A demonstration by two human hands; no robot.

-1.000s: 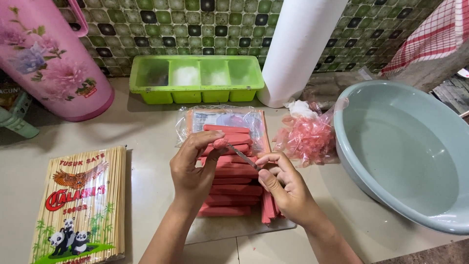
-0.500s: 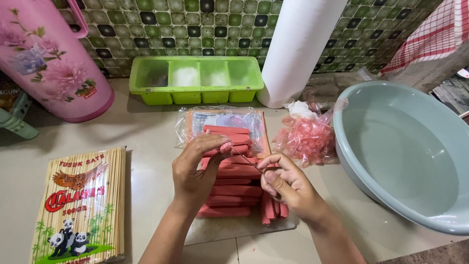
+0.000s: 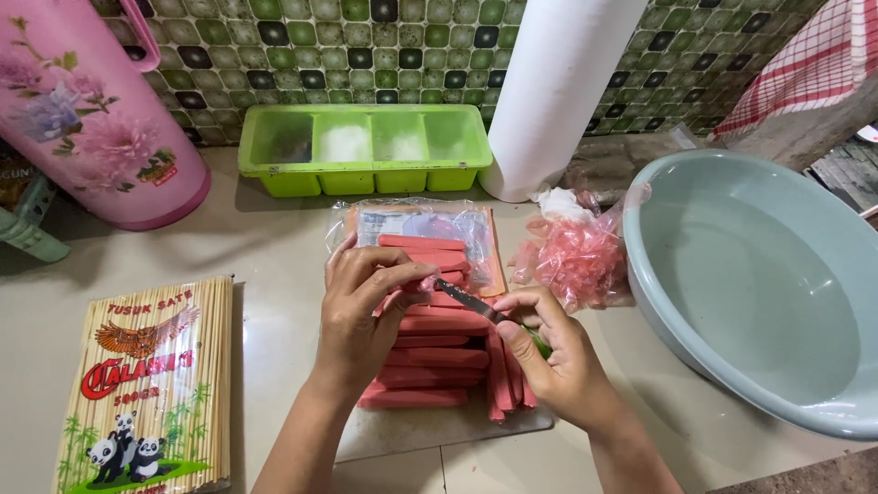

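A pile of red sausages (image 3: 430, 357) in their casings lies on a pale board (image 3: 430, 430) at the middle of the counter. My left hand (image 3: 361, 311) pinches one sausage (image 3: 407, 291) at the top of the pile. My right hand (image 3: 553, 357) grips a small knife (image 3: 466, 300) by its green handle, the blade pointing left with its tip at the pinched sausage. An opened clear sausage packet (image 3: 430, 229) lies behind the pile.
A large pale-green basin (image 3: 759, 274) stands at the right. A clear bag of red casing scraps (image 3: 572, 256) lies beside it. A green divided tray (image 3: 361, 146), a white paper roll (image 3: 558, 82), a pink floral jug (image 3: 91, 110) and a pack of bamboo skewers (image 3: 146, 384) are around.
The knife blade has come into view, reaching left to the sausage that my left hand holds. My left hand has shifted slightly toward the top of the pile.
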